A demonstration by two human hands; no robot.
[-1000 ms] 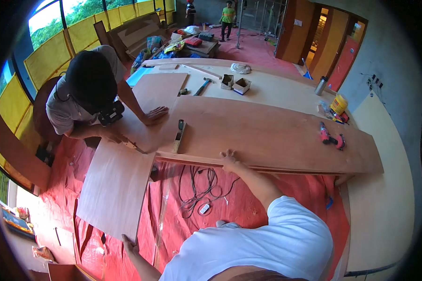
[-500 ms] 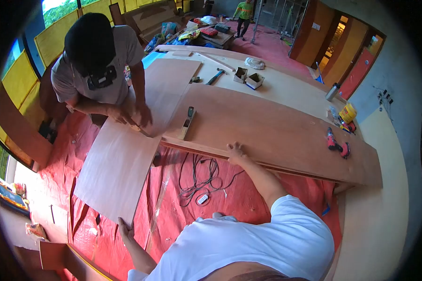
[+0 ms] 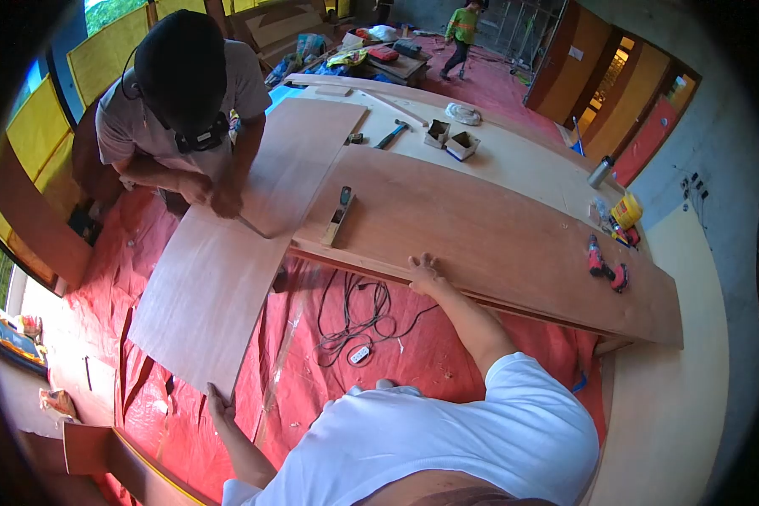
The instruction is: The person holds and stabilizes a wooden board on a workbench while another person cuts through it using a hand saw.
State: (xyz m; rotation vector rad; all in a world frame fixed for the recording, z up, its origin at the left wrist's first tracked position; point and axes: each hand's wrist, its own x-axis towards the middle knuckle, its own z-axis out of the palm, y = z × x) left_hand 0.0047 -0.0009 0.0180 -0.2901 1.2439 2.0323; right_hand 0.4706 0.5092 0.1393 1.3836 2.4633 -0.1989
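Observation:
My left hand [image 3: 220, 405] is closed on the near corner of a thin plywood sheet [image 3: 207, 291] that lies crosswise and overhangs on the left. My right hand [image 3: 427, 273] rests with fingers apart on the near edge of a wide brown plywood panel [image 3: 472, 219]. A hand plane [image 3: 338, 218] lies on that panel, to the left of my right hand. Across the sheet, a co-worker [image 3: 177, 110] leans over with both hands on a thin tool [image 3: 255, 228] whose tip touches the sheet near the panel's left end.
A cordless drill [image 3: 597, 255] lies on the panel's right side. Behind are a hammer [image 3: 391, 133], small open boxes [image 3: 461, 146], a flask [image 3: 600, 172] and a yellow container [image 3: 626, 209]. A cable with a power strip [image 3: 360, 354] lies on red floor sheeting [image 3: 312, 396].
The co-worker's hands have moved back up and left, drawing the tool's tip slightly along. A person in the background has walked rightward. My hands keep their places on the wood.

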